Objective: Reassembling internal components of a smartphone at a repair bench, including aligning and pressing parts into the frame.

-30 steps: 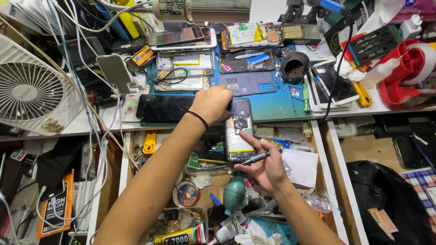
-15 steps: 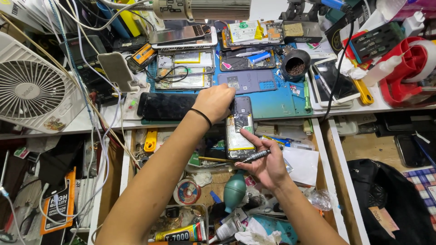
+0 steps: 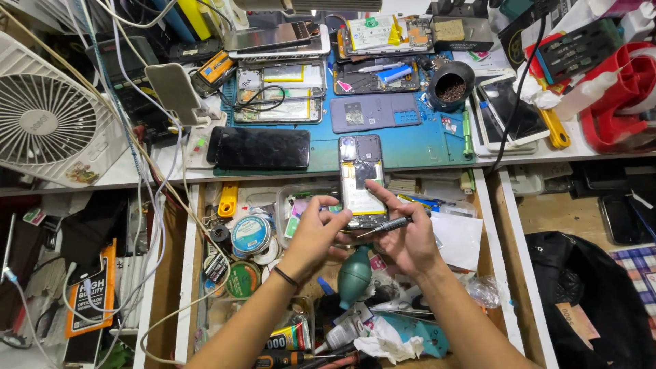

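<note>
Two bare hands meet over the open drawer: the left hand steadies the opened black smartphone at the counter edge. The right hand has its grip closed around a slim grey screwdriver, forefinger touching the phone's exposed inside.

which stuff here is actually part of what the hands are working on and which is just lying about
In use:
- opened phone, back cover off, steadied by the left hand
- screwdriver in the right hand

Lying about:
- black phone on the blue mat
- white fan
- green air blower
- red tape holder
- glue tube
</note>
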